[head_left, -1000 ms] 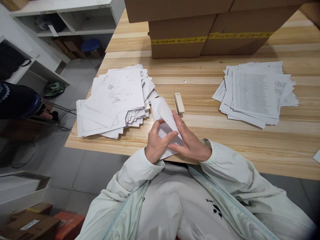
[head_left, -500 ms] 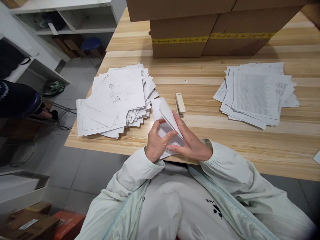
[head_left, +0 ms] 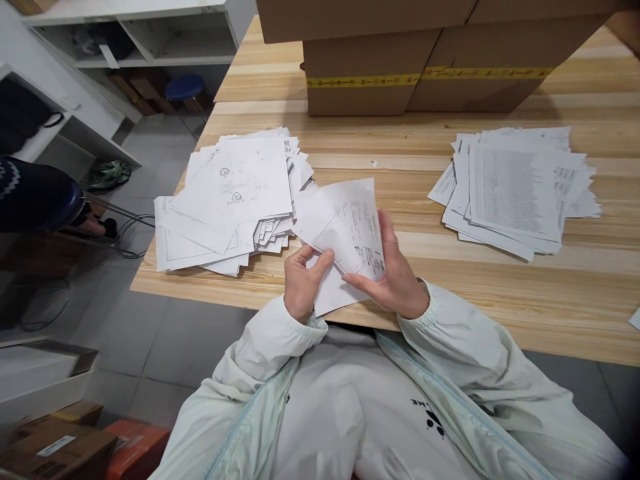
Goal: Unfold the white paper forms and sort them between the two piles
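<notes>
Between my hands, near the table's front edge, are sheets of paper (head_left: 367, 217) with printed text on the right part. My left hand (head_left: 303, 283) pinches their lower left edge, thumb on top and fingers curled beneath. At the right side my right hand (head_left: 400, 277) grips them, with the thumb across the lower edge and the fingers along the far side. A plain white sheet (head_left: 333, 293) shows under the printed one, reaching toward my body. The stapler is out of sight, behind the raised paper. Left of my hands lies a messy paper stack (head_left: 250, 180), close to the held sheets.
Another paper stack (head_left: 515, 193) lies on the right of the wooden table (head_left: 400, 147). Large cardboard boxes (head_left: 365, 73) stand at the back. A blue stool (head_left: 185, 87) and white shelves (head_left: 175, 47) are off the left edge. A paper corner (head_left: 635, 319) shows far right.
The paper, folded over and tilted before, is now spread with its printed side showing, and it covers the stapler. My right hand has shifted slightly right, my left hand slightly left.
</notes>
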Available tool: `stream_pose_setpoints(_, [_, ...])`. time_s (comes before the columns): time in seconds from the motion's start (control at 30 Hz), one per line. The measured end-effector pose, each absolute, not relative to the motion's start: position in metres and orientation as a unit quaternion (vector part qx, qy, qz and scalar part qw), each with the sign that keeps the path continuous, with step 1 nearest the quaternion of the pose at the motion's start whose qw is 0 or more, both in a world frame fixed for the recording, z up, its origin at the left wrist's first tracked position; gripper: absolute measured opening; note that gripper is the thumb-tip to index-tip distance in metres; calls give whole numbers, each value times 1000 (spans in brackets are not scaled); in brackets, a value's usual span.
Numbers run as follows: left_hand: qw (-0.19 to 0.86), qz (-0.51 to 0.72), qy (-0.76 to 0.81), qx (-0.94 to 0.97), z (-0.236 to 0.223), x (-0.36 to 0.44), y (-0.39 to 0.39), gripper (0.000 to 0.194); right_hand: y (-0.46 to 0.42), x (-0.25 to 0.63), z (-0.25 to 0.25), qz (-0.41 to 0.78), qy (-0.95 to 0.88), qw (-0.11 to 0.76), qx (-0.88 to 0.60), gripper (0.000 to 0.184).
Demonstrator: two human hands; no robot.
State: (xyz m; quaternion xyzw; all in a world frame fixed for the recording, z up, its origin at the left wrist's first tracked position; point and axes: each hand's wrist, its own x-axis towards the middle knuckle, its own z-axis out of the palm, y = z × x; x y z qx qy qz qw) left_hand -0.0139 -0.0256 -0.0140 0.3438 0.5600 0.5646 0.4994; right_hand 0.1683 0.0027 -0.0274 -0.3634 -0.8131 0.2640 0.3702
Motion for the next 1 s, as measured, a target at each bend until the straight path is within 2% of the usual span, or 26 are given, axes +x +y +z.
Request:
stream_pose_setpoints(0.13, [475,590,570,318,-17,-21,-24,30,7,172,-30,205,-817,399,-362,120])
stream_pose_setpoints(0.3, [412,603,579,362,-13,-25,-28,26,5,168,-31,196,-850,344,-347,100])
stream_pose_setpoints(0.47, [379,587,585,411,-11,-22,-33,23,3,167,-26,206,-834,381,-341,65])
stream_pose_setpoints(0.53, [373,578,590,422,-10,-20,-33,23,3,167,-27,218,-828,384,-344,72])
stream_pose_setpoints(0.63, [362,564,605,431,-7,-19,-34,22,3,167,-31,242,-835,351,-348,101])
stream_pose_setpoints(0.67, [360,559,607,435,-6,-18,-34,21,2,166,-32,245,-833,347,-353,100])
stream_pose_setpoints(0.77, [360,555,601,448,-5,-17,-34,22,1,167,-33,245,-806,380,-381,68])
stream_pose_setpoints(0.83, [360,574,581,450,-5,-16,-34,29,1,169,-31,254,-773,418,-405,45])
stream_pose_setpoints(0.9, [358,613,556,433,-5,-16,-33,46,1,171,-29,274,-732,445,-437,31])
stream_pose_setpoints(1.0, [384,649,538,377,-6,-17,-30,73,4,175,-27,313,-662,473,-491,33])
